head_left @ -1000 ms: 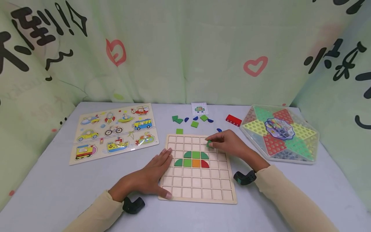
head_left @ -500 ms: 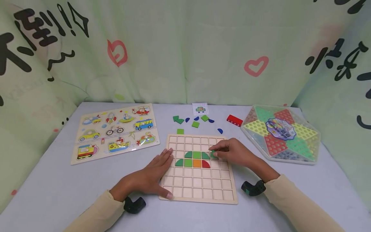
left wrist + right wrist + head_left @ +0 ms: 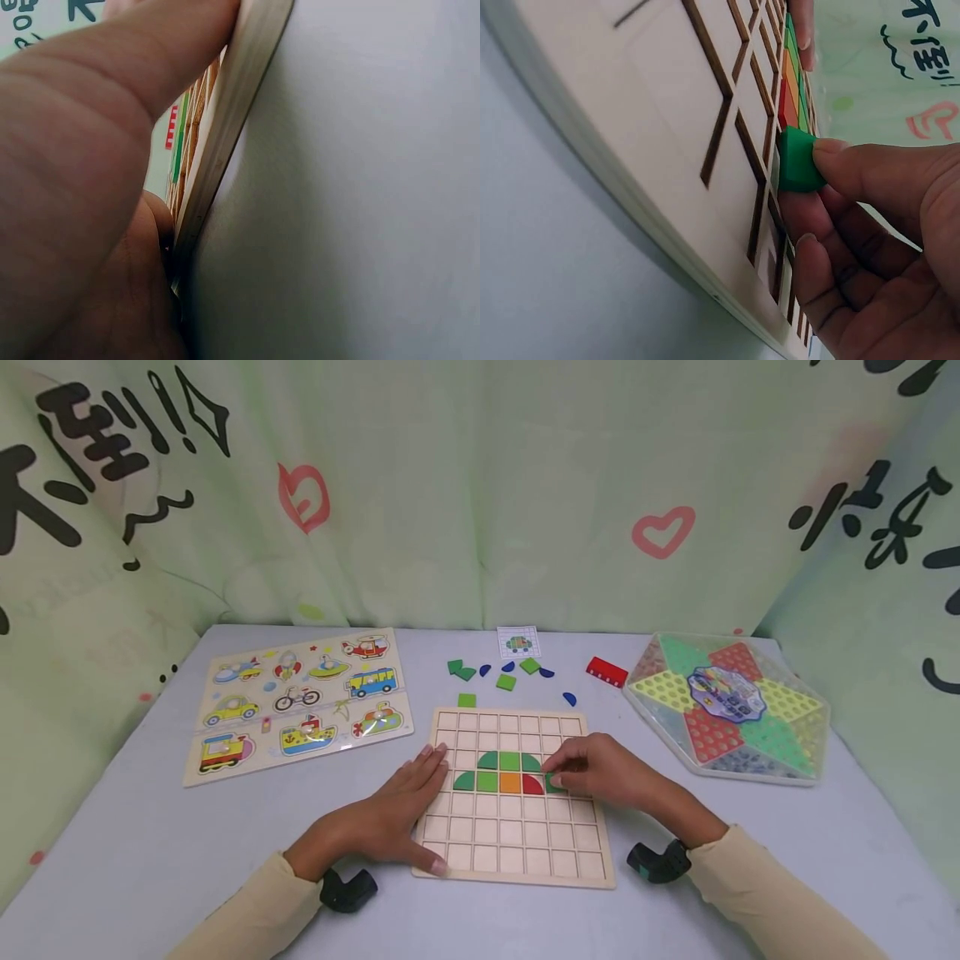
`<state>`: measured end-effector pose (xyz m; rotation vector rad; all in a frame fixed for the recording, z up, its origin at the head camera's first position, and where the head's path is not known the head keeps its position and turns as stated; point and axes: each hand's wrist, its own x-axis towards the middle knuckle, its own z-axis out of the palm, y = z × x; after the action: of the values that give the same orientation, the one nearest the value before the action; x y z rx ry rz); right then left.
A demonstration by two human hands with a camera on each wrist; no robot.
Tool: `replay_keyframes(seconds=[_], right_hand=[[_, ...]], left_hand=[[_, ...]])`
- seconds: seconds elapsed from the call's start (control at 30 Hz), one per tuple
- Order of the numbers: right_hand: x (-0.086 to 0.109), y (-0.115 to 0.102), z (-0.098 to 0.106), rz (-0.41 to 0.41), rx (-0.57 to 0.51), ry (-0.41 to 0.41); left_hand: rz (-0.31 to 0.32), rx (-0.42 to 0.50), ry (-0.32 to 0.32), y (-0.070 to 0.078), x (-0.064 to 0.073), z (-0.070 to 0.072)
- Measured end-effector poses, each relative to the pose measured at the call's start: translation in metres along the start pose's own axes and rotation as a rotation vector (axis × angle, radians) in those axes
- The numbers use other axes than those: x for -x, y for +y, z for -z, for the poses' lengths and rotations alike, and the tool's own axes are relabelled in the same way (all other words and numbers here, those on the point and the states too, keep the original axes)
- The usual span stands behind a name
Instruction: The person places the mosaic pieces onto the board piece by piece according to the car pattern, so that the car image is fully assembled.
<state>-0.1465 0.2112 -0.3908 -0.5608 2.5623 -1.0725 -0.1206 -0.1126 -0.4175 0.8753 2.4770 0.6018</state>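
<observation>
A wooden grid board (image 3: pixel 517 856) lies on the table, its middle cells filled with green, orange and red tiles. My left hand (image 3: pixel 390 806) rests along the board's left edge, fingers straight and thumb at the near left corner. Between thumb and fingers my right hand (image 3: pixel 607 772) pinches a dark green tile (image 3: pixel 799 160) with a curved side. That tile stands at the cell right of the red quarter-round tile (image 3: pixel 532 784); in the right wrist view it appears tilted against the board. The fingers partly hide it from the head view.
Beyond the board lie loose green tiles (image 3: pixel 506 682), blue half-round tiles (image 3: pixel 570 699) and a small pattern card (image 3: pixel 518 642). A vehicle picture puzzle (image 3: pixel 300 702) is at the left. At the right are a red dotted block (image 3: pixel 607 672) and a hexagonal game box (image 3: pixel 727 706).
My right hand has carried the green tile toward me and slightly right, from the board's upper rows down to the row with the red tile. The left hand has stayed in place.
</observation>
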Motion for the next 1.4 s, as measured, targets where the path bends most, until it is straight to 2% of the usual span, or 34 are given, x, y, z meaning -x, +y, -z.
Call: replay_keyframes(seconds=[0.3,0.63,0.8,0.93,1.17,1.4], right_hand=[[0.002,-0.002,-0.003,-0.023,0.063,0.017],[0.003,-0.002,-0.01,0.024,0.115,0.076],[0.002,-0.007,-0.007,-0.019,0.13,0.066],[0.001,-0.014,0.002,-0.058,0.14,0.089],[-0.01,-0.017,0.013,-0.033,0.118,0.138],[-0.026,-0.015,0.007,-0.05,0.058,0.164]], left_hand=[[0.004,0.006,-0.001,0.0,-0.001,0.001],[-0.004,0.006,0.001,0.0,-0.001,0.002],[-0.003,0.007,-0.002,0.0,-0.001,0.003],[0.003,0.004,-0.005,0.001,-0.001,0.003],[0.004,0.007,-0.007,0.001,-0.001,0.002],[-0.002,0.011,-0.004,0.001,0.0,0.002]])
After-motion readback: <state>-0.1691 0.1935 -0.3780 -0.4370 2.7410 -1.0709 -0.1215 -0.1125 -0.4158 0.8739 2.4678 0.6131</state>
